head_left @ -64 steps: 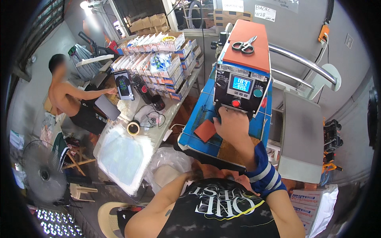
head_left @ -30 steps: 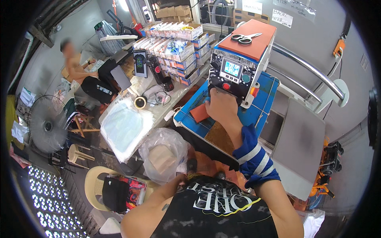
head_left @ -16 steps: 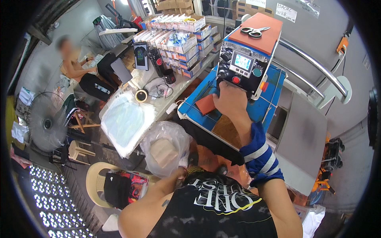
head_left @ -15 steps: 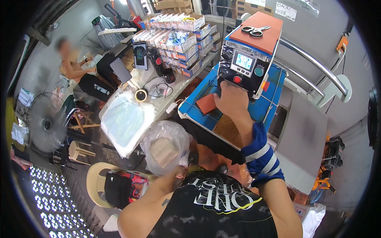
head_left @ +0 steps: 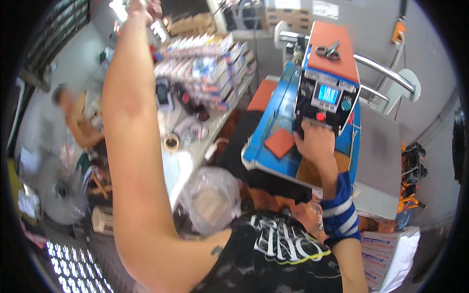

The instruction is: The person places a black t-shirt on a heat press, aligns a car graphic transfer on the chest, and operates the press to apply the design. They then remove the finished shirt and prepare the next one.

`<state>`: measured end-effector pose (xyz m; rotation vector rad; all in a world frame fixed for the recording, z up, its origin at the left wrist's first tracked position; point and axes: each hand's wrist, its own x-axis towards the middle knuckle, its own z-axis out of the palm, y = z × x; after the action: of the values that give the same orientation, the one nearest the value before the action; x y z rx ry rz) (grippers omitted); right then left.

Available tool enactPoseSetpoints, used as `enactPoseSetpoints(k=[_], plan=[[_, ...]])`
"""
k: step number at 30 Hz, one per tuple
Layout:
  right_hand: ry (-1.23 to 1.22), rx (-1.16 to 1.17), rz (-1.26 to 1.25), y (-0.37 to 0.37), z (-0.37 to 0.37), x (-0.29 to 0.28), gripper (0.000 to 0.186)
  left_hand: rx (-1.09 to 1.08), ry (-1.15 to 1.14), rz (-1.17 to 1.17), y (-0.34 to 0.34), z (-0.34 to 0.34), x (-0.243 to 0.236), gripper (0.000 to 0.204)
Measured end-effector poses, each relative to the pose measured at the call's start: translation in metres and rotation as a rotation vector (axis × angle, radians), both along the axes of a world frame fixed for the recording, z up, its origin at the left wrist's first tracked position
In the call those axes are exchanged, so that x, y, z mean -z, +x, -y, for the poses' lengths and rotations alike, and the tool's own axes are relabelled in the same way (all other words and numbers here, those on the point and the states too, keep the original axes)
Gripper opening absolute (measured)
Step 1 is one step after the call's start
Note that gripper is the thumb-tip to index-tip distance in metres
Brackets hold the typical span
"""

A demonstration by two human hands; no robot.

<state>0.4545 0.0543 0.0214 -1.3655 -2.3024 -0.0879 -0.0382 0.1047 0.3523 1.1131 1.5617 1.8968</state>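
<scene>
My right hand is closed around the front of a heat press, just below its black control panel with a lit screen and a red button. Its fingertips are hidden against the machine. A blue-and-white striped sleeve covers that forearm. Beside this hand, a reddish-brown square pad lies on the blue press frame. Scissors rest on the orange top of the press head. My left arm stretches far up and forward; my left hand is at the top edge, blurred and partly cut off.
Stacked boxes stand on the table at left, with a tape roll. A clear plastic bag sits below. Another person and a fan are at far left. A chrome rail runs behind the press.
My left arm has swung up from beside my body to the upper left. The view has shifted, and my right hand remains at the front of the press. The screen's display has changed.
</scene>
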Motion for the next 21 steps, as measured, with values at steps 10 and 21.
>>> enactPoseSetpoints(k=[10,21], plan=[[0.117,0.120,-0.027,0.073,0.003,0.001,0.045,0.101,0.064,-1.093,0.085,-0.140,0.163,0.027],[0.523,0.179,0.126,0.138,-0.011,0.030,0.033,0.112,-0.142,-1.160,0.214,-0.130,0.562,0.027]])
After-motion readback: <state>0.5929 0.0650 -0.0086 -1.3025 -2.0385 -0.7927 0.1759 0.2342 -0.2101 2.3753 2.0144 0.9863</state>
